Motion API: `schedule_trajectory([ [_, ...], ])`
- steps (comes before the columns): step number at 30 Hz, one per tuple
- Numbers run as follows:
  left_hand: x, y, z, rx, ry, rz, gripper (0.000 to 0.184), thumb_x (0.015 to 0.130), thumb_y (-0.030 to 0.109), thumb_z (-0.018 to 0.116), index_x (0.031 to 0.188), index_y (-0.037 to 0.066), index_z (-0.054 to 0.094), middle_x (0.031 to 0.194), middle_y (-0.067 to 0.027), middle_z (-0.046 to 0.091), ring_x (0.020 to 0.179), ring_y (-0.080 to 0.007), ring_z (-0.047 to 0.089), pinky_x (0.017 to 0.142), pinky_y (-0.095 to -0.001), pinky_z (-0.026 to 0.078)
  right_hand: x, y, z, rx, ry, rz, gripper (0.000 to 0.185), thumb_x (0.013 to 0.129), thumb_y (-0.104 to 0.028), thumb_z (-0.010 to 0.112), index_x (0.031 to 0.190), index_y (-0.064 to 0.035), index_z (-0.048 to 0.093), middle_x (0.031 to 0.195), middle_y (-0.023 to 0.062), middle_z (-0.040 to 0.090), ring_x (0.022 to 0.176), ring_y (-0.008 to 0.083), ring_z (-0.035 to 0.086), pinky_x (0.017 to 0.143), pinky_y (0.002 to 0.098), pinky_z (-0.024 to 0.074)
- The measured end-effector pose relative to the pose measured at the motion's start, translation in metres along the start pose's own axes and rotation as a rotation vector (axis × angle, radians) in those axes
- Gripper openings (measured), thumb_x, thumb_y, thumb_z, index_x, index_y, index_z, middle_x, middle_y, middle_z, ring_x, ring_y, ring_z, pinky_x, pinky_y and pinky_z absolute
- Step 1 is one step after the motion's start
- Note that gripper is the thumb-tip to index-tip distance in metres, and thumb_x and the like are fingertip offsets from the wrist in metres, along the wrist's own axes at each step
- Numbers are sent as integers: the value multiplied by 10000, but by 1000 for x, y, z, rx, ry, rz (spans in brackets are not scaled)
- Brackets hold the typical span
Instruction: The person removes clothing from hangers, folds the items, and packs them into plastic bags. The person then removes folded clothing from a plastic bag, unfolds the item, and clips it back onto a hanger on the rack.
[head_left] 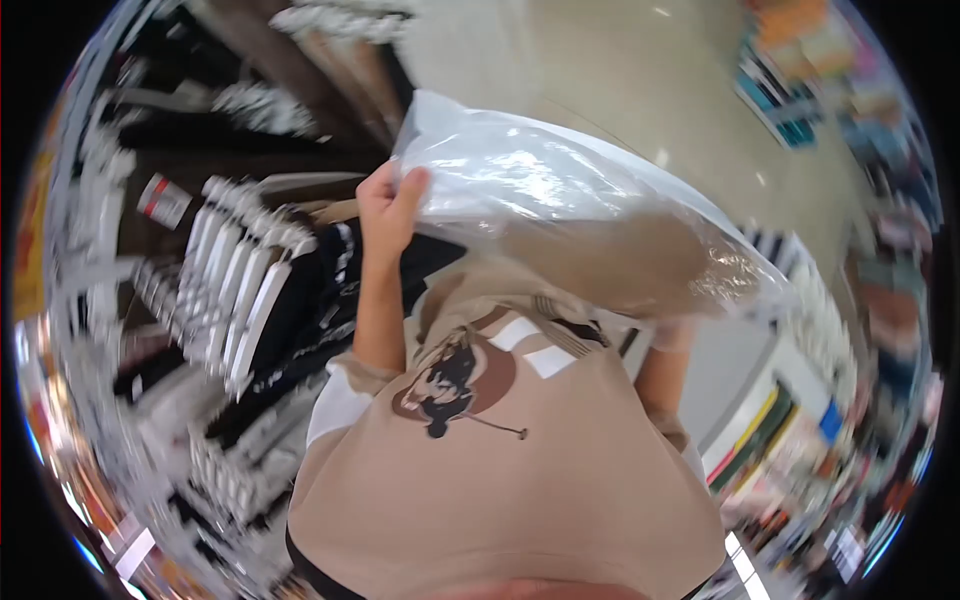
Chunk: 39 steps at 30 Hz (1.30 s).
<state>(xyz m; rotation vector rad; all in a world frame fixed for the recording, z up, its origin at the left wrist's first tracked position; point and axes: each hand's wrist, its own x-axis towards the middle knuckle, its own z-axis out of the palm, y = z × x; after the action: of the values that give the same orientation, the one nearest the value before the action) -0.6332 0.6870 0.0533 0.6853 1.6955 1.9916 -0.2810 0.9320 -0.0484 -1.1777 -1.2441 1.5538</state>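
A large, shiny clear plastic bag (560, 185) stretches across in front of my chest, whitish in its upper part and brownish lower down. Whether the brown is something inside or shows through the film, I cannot tell. My left hand (390, 205) is closed on the bag's left end, thumb on the near face. At the lower right edge of the bag is my right hand (673, 335), blurred and largely covered by the plastic, so its fingers do not show.
Racks of dark clothes (315, 300) on white hangers (235, 285) stand close on my left, with a red-and-white tag (165, 202). Pale glossy floor (620, 80) lies ahead. To the right are a light grey panel (735, 385) and blurred shelves of goods (785, 75).
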Motion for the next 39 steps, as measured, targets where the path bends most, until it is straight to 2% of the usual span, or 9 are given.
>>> schedule_trajectory([
  [8, -2, 117, 22, 461, 530, 332, 305, 895, 260, 569, 1002, -25, 590, 858, -28, 604, 794, -96, 503, 715, -240, 414, 234, -49, 79, -58, -221, -244, 377, 978, -304, 477, 1237, -36, 535, 1163, 89, 601, 1061, 210, 574, 905, 338, 475],
  [12, -44, 155, 18, 538, 811, 251, 501, 862, 175, 542, 1294, -48, 424, 1190, -103, 517, 1109, -169, 484, 985, -291, 358, 292, -47, 142, -25, -475, -261, 379, 978, -305, 479, 1242, -38, 529, 1163, 86, 598, 1062, 207, 572, 907, 337, 474],
  [16, -73, 202, -11, 897, 1220, 430, 146, 912, 50, 543, 1036, 30, 470, 911, -39, 541, 723, -67, 510, 586, -204, 416, 284, -21, 196, 13, -871, -134, 381, 978, -306, 481, 1246, -39, 524, 1163, 84, 595, 1064, 204, 570, 909, 335, 473],
  [20, -124, 274, -105, 1006, 1459, 487, 228, 892, 74, 625, 1047, 18, 468, 932, -79, 618, 754, -98, 566, 616, -222, 449, 249, 67, 229, 514, -930, 668, 363, 966, -305, 517, 1222, -48, 519, 1145, 78, 586, 1053, 197, 566, 920, 327, 475],
  [23, -164, 315, -188, 1060, 1739, 485, 367, 841, 120, 675, 1114, -45, 494, 991, -150, 636, 890, -203, 618, 772, -296, 493, 188, 50, 252, 874, -1444, 1083, 397, 962, -296, 521, 1271, -48, 501, 1207, 88, 579, 1119, 215, 553, 948, 339, 478],
  [26, -232, 318, -317, 1497, 1873, -126, 531, 827, 211, 701, 1206, -100, 497, 1099, -265, 619, 1040, -335, 608, 913, -404, 473, 146, 46, 251, 844, -1504, 1150, 406, 957, -282, 523, 1286, -47, 494, 1231, 100, 581, 1148, 230, 553, 965, 355, 479],
  [29, -227, 267, -342, 2091, 1659, 150, 590, 830, 300, 697, 1263, -62, 524, 1224, -299, 571, 1205, -400, 516, 1033, -461, 391, 128, 55, 245, 709, -1386, 1155, 407, 955, -281, 524, 1286, -46, 496, 1233, 101, 581, 1150, 232, 553, 970, 357, 476],
  [33, -153, 220, -229, 1766, 553, 248, 507, 907, 229, 618, 1364, 40, 506, 1411, -187, 485, 1343, -318, 423, 1127, -384, 291, 120, 68, 233, 486, -1168, 1086, 408, 953, -279, 526, 1285, -45, 498, 1235, 103, 582, 1153, 235, 554, 975, 361, 473],
  [39, -124, 197, -230, 1150, 713, -216, 608, 883, 415, 613, 1381, 82, 508, 1372, -195, 523, 1273, -315, 502, 1075, -374, 361, 103, 83, 211, 293, -1018, 1040, 409, 950, -277, 529, 1285, -43, 501, 1239, 106, 584, 1157, 238, 555, 984, 366, 468],
])
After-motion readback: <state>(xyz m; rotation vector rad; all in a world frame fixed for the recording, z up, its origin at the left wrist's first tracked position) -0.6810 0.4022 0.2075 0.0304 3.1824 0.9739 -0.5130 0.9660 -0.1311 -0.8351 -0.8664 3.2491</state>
